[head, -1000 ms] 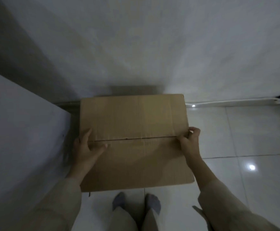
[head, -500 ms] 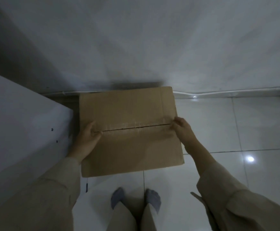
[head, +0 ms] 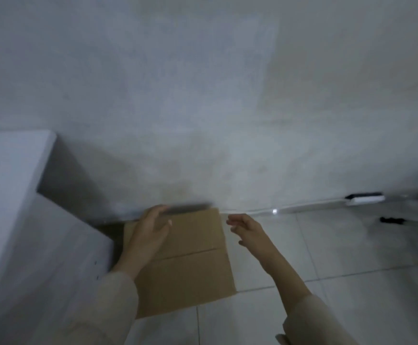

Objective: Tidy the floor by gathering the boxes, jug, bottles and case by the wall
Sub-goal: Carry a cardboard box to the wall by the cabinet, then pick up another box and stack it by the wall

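Tiles (head: 340,245) of pale, glossy stone cover the floor, meeting a plain white wall (head: 203,95) along a thin white cable (head: 310,204) at its foot; the room is dim and the view slightly blurred. Fingers (head: 162,221) of the left hand (head: 148,232) lie spread and loose over the top of the cardboard box (head: 193,267), near its far left corner, gripping nothing; whether they press on the card or hover just above it cannot be told. The left sleeve (head: 108,310) runs back down to the lower edge. Fingers (head: 233,221) of the right hand (head: 249,230) are open and slightly curled, just beside the box's far right corner and clear of it, empty, with the bare forearm and right sleeve (head: 312,319) trailing behind. The box sits closed on the floor, its far edge against the wall and its flap seam running across the top. A white cabinet (head: 28,232) stands close on its left. Farther right along the wall lies a power strip (head: 365,197), with small dark objects (head: 391,219), too blurred to identify, on the tiles near it.
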`<state>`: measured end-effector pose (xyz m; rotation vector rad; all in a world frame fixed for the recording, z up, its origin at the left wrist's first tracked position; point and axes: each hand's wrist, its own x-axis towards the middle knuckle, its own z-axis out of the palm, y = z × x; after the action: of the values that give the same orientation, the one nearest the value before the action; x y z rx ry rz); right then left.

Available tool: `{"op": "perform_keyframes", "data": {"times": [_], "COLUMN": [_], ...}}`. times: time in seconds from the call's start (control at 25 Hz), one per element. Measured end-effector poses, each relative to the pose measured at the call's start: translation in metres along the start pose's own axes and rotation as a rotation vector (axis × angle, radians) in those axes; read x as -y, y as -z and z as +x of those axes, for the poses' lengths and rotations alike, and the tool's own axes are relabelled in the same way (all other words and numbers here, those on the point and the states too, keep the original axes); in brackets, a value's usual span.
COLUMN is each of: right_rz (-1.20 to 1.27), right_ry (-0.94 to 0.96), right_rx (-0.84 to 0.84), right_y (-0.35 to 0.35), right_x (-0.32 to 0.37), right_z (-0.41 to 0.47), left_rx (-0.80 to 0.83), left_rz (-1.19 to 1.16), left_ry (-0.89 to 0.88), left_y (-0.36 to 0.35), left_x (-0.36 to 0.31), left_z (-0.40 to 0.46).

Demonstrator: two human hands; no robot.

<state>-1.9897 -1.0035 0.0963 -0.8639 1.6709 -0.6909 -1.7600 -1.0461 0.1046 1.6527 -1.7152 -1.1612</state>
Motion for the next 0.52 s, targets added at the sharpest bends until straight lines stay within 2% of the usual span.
{"op": "perform_keyframes", "data": {"times": [0.28, 0.52], "right_rz": [0.044, 0.084], "right_ry": [0.275, 0.343], "right_rx": [-0.221, -0.441], "right_y": [0.081, 0.09], "right_x": [0.107, 0.113], "right_z": [-0.144, -0.287], "left_rx": [0.04, 0.25], "left_rz": [0.073, 0.122], "left_ry": [-0.396, -0.641], "left_y": [0.067, 0.088], "left_x": [-0.172, -0.238], "left_z": [-0.066, -0.133]}}
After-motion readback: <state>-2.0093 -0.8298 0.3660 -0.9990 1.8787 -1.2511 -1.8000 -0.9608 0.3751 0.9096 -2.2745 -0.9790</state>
